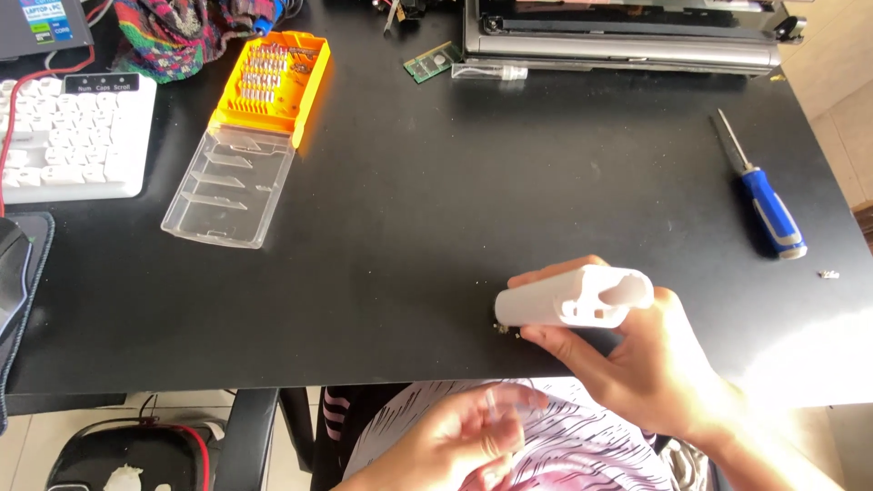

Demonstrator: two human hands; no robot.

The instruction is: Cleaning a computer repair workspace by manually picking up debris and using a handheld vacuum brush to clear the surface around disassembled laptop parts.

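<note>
Plastic white housing [573, 298] looks light, stiff, a bit slick; right hand [637, 364] pinches it around the middle above the bench [436, 227]; left hand [464, 441] is blurred, grip unclear.

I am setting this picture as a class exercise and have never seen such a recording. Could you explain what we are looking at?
One camera, worn on a person's head, looks down at their two bare hands over a black desk. The right hand holds a white plastic tube-shaped part at the desk's near edge. The left hand, blurred and below the edge, seems to hold something small and clear. On the desk lie an orange bit set with its clear lid open, a blue-handled screwdriver, a white keyboard and a grey device at the back.
</note>
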